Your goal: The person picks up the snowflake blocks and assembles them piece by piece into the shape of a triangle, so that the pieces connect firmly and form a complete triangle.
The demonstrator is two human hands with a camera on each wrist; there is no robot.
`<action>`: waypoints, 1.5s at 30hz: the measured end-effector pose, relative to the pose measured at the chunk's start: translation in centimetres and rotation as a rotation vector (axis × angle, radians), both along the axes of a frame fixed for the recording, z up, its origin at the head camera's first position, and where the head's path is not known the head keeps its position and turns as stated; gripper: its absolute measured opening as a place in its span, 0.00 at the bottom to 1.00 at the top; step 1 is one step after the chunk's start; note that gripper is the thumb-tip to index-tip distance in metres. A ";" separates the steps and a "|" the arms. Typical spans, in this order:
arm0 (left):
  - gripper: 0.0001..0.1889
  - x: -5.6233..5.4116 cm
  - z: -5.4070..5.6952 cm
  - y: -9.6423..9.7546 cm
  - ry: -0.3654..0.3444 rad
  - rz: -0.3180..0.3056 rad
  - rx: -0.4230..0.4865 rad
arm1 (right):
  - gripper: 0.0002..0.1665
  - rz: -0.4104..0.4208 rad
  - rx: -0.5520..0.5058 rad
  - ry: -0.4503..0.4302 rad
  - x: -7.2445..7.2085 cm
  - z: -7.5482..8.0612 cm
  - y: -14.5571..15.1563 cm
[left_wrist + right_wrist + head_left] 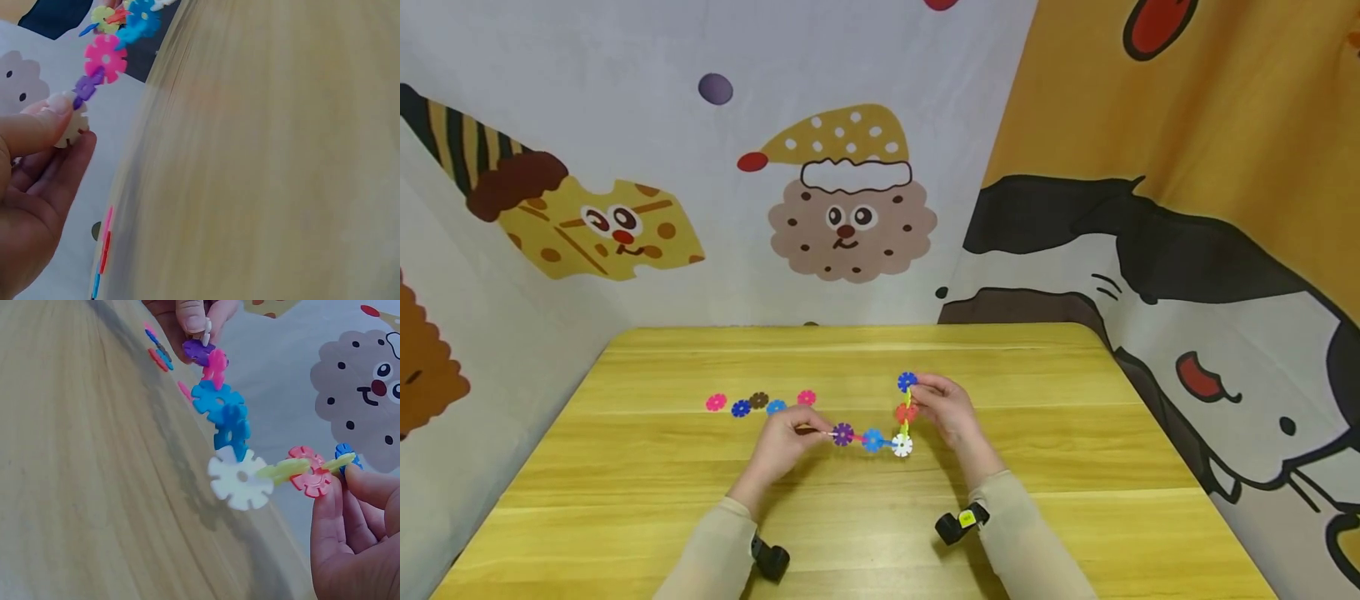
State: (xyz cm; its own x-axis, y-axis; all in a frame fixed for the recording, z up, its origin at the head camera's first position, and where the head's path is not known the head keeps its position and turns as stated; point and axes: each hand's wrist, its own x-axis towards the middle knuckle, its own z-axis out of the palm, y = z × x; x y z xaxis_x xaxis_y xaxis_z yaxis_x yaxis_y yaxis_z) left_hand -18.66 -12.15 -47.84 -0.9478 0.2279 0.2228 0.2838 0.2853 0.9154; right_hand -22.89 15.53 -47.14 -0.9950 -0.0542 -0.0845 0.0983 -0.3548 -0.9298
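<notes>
While it bends at a white notched plastic disc, a chain of coloured flower-shaped discs runs between my left hand and right hand

Where my left thumb and fingers come together, they pinch the rim of a cream-white notched disc, with only its thickness between them. From there the chain passes through a purple disc, a pink disc and two light-blue discs to the white corner, then turns away from me through a yellow-green disc, a coral-red disc and a second yellow-green disc, ending at a dark-blue disc. My right thumb and fingers nearly meet on that end; whether they press the dark-blue disc or its yellow-green neighbour, I cannot tell. I hold the chain above the light wood-grain table.

Beyond my left hand, loose discs lie flat on the tabletop: a bright-pink one, a deep-blue one, a brown one, a sky-blue one and another pink one. Each beige sleeve bears a small black camera.
</notes>
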 end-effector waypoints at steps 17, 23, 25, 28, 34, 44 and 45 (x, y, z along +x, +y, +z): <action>0.09 -0.2 -0.3 -1.0 -0.148 -0.015 -0.098 | 0.10 -0.070 0.081 -0.034 0.0 -0.7 -0.6; 0.09 -0.3 -0.4 -1.3 -0.153 0.036 -0.099 | 0.10 -0.077 0.071 -0.030 0.0 -0.8 -0.6; 0.09 -0.3 -0.3 -1.4 -0.151 0.041 -0.096 | 0.10 -0.078 0.065 -0.032 0.0 -0.8 -0.5; 0.10 -0.2 -0.3 -1.5 -0.151 0.040 -0.091 | 0.10 -0.080 0.069 -0.036 -0.1 -0.9 -0.5; 0.10 -0.3 -0.4 -1.8 -0.157 0.060 -0.091 | 0.11 -0.076 0.073 -0.041 -0.2 -1.0 -0.5; 0.19 -1.6 -0.3 -3.1 -0.121 0.190 -0.099 | 0.11 -0.054 0.103 -0.032 -0.2 -1.4 -0.5; 0.21 -1.8 -0.3 -3.3 -0.126 0.203 -0.101 | 0.11 -0.050 0.106 -0.031 -0.2 -1.4 -0.5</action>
State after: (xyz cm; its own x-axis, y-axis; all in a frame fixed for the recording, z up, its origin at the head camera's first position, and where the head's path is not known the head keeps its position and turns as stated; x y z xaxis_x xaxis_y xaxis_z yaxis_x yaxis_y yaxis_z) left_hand -20.46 -15.42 -48.18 -0.9953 0.0449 0.0860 0.0969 0.4169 0.9038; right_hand -23.09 15.00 -48.50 -0.9930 0.0068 -0.1176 0.1118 -0.2595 -0.9593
